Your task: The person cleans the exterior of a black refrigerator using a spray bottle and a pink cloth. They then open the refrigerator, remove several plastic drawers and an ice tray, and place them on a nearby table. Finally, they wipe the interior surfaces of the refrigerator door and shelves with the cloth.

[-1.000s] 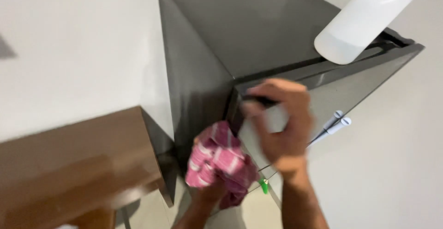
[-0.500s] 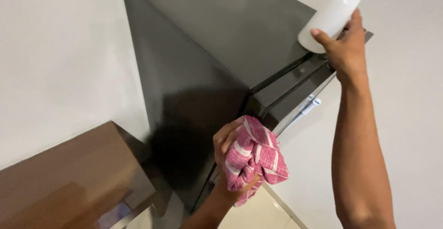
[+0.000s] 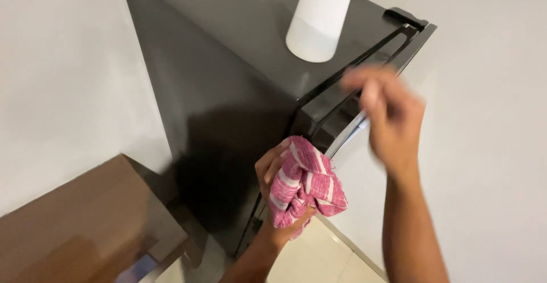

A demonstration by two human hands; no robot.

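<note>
A tall dark grey fridge (image 3: 228,117) stands against a white wall, seen from above. A white spray bottle (image 3: 319,18) stands upright on the fridge's top near the front edge. My left hand (image 3: 273,174) grips a bunched pink and white striped cloth (image 3: 305,183) beside the fridge's front corner. My right hand (image 3: 387,115) is blurred with motion, fingers apart and holding nothing, just in front of the top of the fridge door and below the bottle.
A brown wooden table (image 3: 80,220) stands at the lower left next to the fridge. Pale floor tiles (image 3: 319,254) show below the fridge. A black hinge cover (image 3: 407,16) sits at the fridge's top right corner.
My right hand has let go of the spray bottle, which now stands on the fridge top, and has dropped toward the door's upper edge. The left hand still holds the cloth.
</note>
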